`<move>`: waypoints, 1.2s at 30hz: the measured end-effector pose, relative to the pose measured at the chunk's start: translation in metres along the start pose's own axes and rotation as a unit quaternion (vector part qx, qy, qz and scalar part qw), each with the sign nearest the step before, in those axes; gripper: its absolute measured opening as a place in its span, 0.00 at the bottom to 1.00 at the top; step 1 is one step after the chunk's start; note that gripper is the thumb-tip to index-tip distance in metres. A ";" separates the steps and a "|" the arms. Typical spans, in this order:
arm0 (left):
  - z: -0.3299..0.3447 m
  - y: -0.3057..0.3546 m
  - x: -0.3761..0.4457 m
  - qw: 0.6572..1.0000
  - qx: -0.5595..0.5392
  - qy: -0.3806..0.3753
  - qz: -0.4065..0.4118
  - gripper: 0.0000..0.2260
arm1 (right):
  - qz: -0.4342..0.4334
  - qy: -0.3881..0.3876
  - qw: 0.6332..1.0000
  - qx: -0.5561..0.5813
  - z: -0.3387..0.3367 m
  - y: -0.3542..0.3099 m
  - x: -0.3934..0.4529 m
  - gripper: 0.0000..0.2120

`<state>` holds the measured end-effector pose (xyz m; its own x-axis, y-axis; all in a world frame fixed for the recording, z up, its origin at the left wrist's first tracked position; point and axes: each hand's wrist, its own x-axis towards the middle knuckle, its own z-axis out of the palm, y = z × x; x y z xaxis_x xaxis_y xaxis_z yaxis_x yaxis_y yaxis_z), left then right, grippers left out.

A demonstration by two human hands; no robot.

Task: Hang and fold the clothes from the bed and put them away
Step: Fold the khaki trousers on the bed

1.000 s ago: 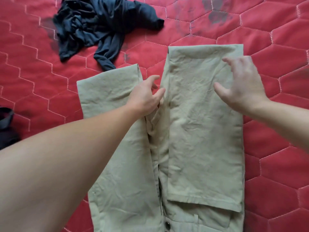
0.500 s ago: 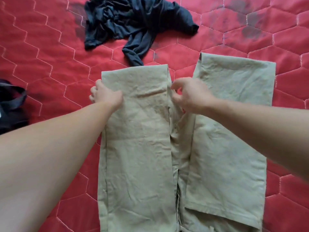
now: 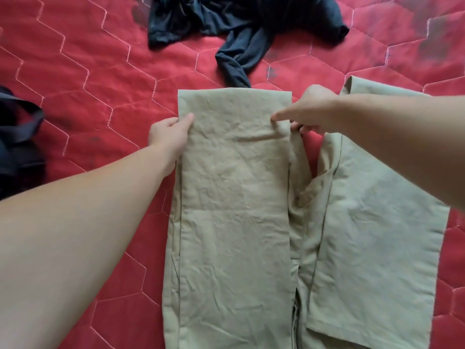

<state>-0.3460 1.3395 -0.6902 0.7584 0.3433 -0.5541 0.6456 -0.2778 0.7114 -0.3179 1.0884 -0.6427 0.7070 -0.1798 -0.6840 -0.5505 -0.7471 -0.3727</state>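
Note:
Beige trousers (image 3: pixel 234 210) lie flat on the red quilted bed (image 3: pixel 88 79), legs pointing away from me. The right leg (image 3: pixel 377 222) is folded back on itself. My left hand (image 3: pixel 168 134) pinches the outer edge of the left leg near its far end, thumb on top. My right hand (image 3: pixel 312 114) pinches the inner edge of that same leg, thumb on top and fingers under the cloth. A crumpled dark navy garment (image 3: pixel 241 23) lies beyond the trousers, one sleeve reaching down to the leg's hem.
A dark bag or garment with a strap (image 3: pixel 17 137) sits at the left edge of the bed. Red hexagon-stitched cover surrounds the clothes, with dark stains at the far right (image 3: pixel 427 41).
Both hands shifted onto the left trouser leg: the left hand went from the inner seam to its outer edge, and the right hand left the folded right leg for the inner edge.

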 end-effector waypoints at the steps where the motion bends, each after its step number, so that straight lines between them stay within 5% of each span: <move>1: -0.001 0.001 0.000 1.000 -0.007 -0.013 -0.007 0.09 | 0.007 -0.017 0.999 0.039 0.000 0.000 0.001 0.12; 5: -0.006 0.002 0.002 0.998 -0.033 -0.056 -0.020 0.07 | -0.018 -0.048 0.987 0.150 -0.007 0.003 0.006 0.16; 10: -0.011 0.000 0.011 0.998 -0.017 -0.052 -0.033 0.06 | -0.033 0.052 0.995 0.074 -0.010 0.007 0.009 0.15; 13: -0.011 0.001 0.013 0.997 -0.034 -0.052 -0.045 0.07 | -0.034 0.091 0.993 0.069 -0.001 0.006 0.012 0.06; 19: -0.017 -0.007 0.013 0.975 -0.194 -0.047 -0.098 0.11 | -0.066 0.125 0.967 0.213 0.005 0.000 0.012 0.06; 26: -0.031 -0.017 0.004 0.925 -0.355 -0.028 -0.134 0.03 | -0.142 0.080 0.953 0.255 0.012 -0.042 0.013 0.06; 31: -0.032 -0.020 0.010 0.922 -0.354 -0.016 -0.154 0.21 | -0.118 0.013 0.946 0.301 0.019 -0.049 0.029 0.07; 36: -0.030 -0.016 0.010 0.936 -0.324 -0.030 -0.133 0.12 | -0.077 0.032 0.968 0.235 0.026 -0.036 0.036 0.12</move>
<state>-0.3520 1.3746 -0.6942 0.5943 0.2657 -0.7591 0.6372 0.4203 0.6460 -0.2838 1.1252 -0.6701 0.8145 -0.1410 -0.5627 -0.5672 -0.3970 -0.7216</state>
